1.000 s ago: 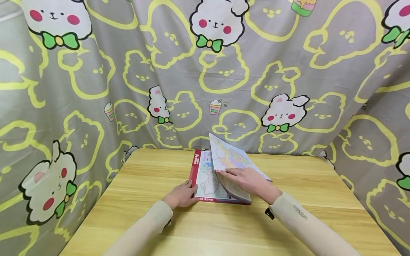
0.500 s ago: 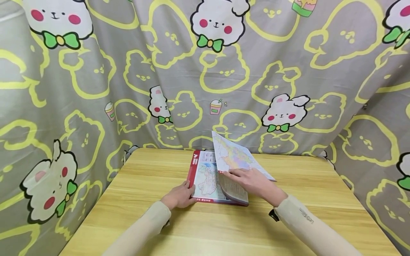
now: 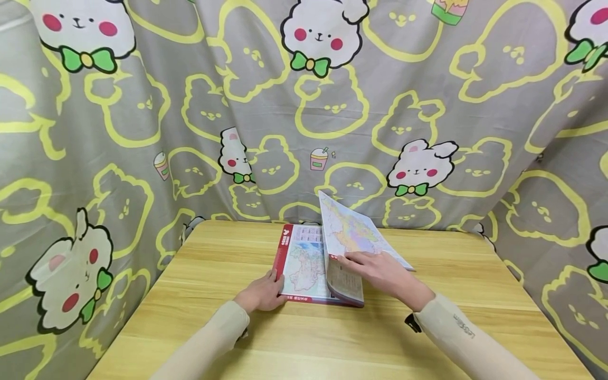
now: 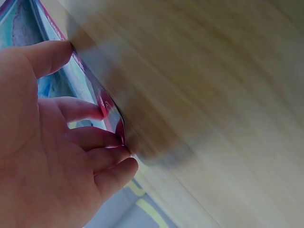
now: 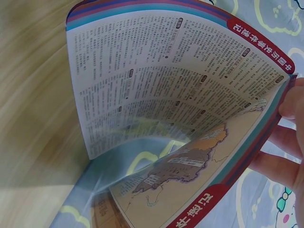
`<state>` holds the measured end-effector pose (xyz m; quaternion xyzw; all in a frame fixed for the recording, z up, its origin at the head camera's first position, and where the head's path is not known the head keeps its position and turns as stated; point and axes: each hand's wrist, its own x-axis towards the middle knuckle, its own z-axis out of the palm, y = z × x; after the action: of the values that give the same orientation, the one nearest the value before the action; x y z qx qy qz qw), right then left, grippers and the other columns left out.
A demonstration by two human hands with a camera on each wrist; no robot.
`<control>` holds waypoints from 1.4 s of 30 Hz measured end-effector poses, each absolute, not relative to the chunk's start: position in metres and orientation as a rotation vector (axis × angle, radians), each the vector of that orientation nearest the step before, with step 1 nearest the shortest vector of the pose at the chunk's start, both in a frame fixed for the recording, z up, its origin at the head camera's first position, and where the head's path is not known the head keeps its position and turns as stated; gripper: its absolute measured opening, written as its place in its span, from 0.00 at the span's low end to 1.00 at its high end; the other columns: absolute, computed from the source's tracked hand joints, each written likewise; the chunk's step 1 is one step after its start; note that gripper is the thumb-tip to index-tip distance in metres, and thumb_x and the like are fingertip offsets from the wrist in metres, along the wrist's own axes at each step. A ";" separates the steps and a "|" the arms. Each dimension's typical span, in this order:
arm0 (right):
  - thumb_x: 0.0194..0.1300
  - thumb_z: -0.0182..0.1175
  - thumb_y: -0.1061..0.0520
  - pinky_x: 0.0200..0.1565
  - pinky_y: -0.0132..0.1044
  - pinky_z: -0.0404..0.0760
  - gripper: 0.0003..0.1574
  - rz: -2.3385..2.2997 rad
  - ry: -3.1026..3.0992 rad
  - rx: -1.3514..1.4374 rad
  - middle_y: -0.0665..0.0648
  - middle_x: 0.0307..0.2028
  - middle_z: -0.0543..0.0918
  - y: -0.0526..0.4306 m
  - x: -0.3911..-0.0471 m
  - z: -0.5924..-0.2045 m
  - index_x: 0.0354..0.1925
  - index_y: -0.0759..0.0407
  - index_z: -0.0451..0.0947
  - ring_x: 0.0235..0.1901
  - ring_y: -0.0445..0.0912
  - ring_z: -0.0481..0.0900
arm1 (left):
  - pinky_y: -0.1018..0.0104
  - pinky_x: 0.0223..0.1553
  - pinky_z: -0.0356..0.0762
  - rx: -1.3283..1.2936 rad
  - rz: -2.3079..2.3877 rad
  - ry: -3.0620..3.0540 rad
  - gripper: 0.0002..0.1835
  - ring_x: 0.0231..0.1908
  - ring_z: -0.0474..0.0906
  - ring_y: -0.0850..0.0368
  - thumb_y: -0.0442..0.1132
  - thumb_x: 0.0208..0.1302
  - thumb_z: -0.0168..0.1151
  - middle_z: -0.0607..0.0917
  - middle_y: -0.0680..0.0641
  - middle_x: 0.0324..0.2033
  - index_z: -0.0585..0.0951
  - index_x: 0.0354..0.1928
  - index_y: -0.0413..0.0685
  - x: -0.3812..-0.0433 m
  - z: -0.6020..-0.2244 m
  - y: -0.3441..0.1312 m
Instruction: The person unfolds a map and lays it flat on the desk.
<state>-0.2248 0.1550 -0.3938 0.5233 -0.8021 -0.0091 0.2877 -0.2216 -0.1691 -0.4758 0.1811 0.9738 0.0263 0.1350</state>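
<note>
An atlas [image 3: 304, 264] with a red border lies open on the wooden table. Its flat left page carries a map. A lifted set of leaves [image 3: 351, 229], with a coloured map on its face, stands slanted up on the right. My left hand [image 3: 260, 293] holds the lower left corner, its thumb [image 4: 54, 54] and fingertips along the red edge. My right hand [image 3: 375, 272] pinches the near corner of the lifted leaves. In the right wrist view, a curved page of printed text [image 5: 156, 71] fans away from a page with a map [image 5: 190, 161], the thumb at their outer edge.
The wood-grain table [image 3: 294, 348] spreads around the atlas. A grey curtain [image 3: 271, 105] printed with rabbits hangs behind its far edge and along both sides. The top of the lifted leaves overlaps the curtain in the head view.
The atlas has slid a little to the left with my left hand. My right hand has moved slightly right, the lifted leaves tilting further up and showing more of the left page.
</note>
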 end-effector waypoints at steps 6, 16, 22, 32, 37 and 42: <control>0.62 0.50 0.64 0.31 0.45 0.81 0.31 -0.010 -2.172 1.391 0.56 0.51 0.80 0.159 -0.223 -0.393 0.64 0.53 0.70 0.43 0.49 0.82 | 0.50 0.63 0.59 0.509 0.077 2.825 0.38 0.68 0.53 0.40 0.57 0.66 0.53 0.59 0.32 0.68 0.63 0.68 0.35 -0.220 -0.477 -0.173; 0.74 0.40 0.63 0.29 0.44 0.81 0.24 0.021 -2.149 1.383 0.55 0.51 0.79 0.165 -0.221 -0.391 0.62 0.54 0.72 0.44 0.50 0.82 | 0.49 0.63 0.58 0.472 0.094 2.828 0.39 0.68 0.53 0.38 0.57 0.66 0.54 0.59 0.32 0.68 0.62 0.67 0.33 -0.219 -0.477 -0.180; 0.78 0.17 0.55 0.31 0.44 0.82 0.37 0.031 -2.132 1.364 0.55 0.51 0.80 0.167 -0.220 -0.391 0.61 0.54 0.73 0.44 0.49 0.82 | 0.48 0.63 0.58 0.453 0.129 2.835 0.40 0.68 0.53 0.37 0.56 0.65 0.55 0.59 0.31 0.67 0.62 0.67 0.31 -0.217 -0.476 -0.183; 0.78 0.22 0.56 0.30 0.43 0.81 0.34 0.056 -2.058 1.359 0.54 0.50 0.80 0.174 -0.222 -0.393 0.60 0.55 0.74 0.43 0.48 0.82 | 0.47 0.63 0.59 0.401 0.138 2.848 0.42 0.68 0.52 0.37 0.58 0.64 0.55 0.57 0.30 0.68 0.61 0.67 0.31 -0.217 -0.479 -0.189; 0.78 0.22 0.57 0.29 0.44 0.81 0.33 0.063 -2.022 1.349 0.54 0.49 0.81 0.179 -0.223 -0.392 0.59 0.56 0.75 0.43 0.48 0.82 | 0.46 0.62 0.59 0.385 0.136 2.852 0.43 0.67 0.53 0.36 0.59 0.64 0.56 0.58 0.29 0.67 0.61 0.67 0.29 -0.218 -0.478 -0.191; 0.78 0.23 0.56 0.30 0.46 0.81 0.33 0.087 -2.025 1.347 0.55 0.50 0.81 0.184 -0.223 -0.390 0.58 0.58 0.75 0.42 0.50 0.82 | 0.46 0.62 0.59 0.371 0.137 2.846 0.43 0.67 0.52 0.36 0.59 0.64 0.55 0.57 0.29 0.67 0.61 0.67 0.28 -0.218 -0.477 -0.193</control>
<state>-0.2226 0.1841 -0.3899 0.5193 -0.7805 0.0334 0.3466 -0.2176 -0.1932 -0.4767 0.1281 0.9815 0.0472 0.1339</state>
